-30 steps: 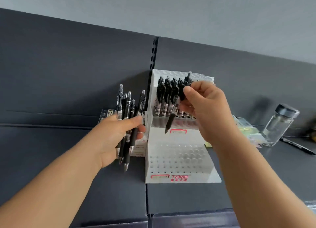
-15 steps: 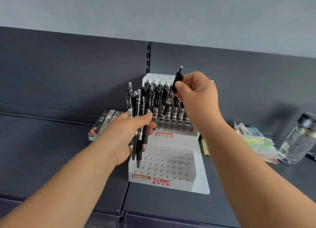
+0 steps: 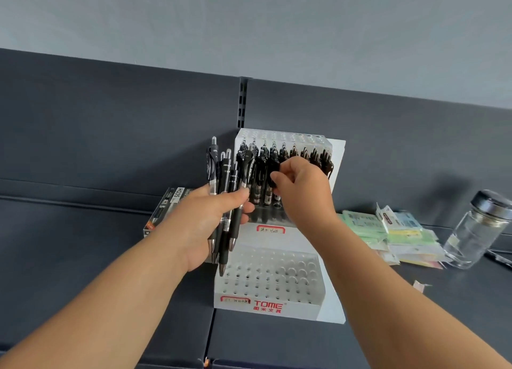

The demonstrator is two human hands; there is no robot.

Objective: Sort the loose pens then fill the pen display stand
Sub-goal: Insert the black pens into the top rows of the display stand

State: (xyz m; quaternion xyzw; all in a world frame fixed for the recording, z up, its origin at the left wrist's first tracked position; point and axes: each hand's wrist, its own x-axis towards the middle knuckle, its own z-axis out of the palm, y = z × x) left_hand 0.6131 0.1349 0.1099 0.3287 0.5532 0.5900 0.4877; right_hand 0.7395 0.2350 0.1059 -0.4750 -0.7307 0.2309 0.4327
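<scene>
Stand (image 3: 277,305): one tier stocked, front tier empty. Left grip (image 3: 210,219) clutches pen bundle (image 3: 221,180); right grip (image 3: 302,191) pinches a pen (image 3: 274,172) at the stocked tier.

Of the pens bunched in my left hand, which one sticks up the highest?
The leftmost pen of the bunch that the left hand grips: its clear button tip rises above all the others.
</scene>
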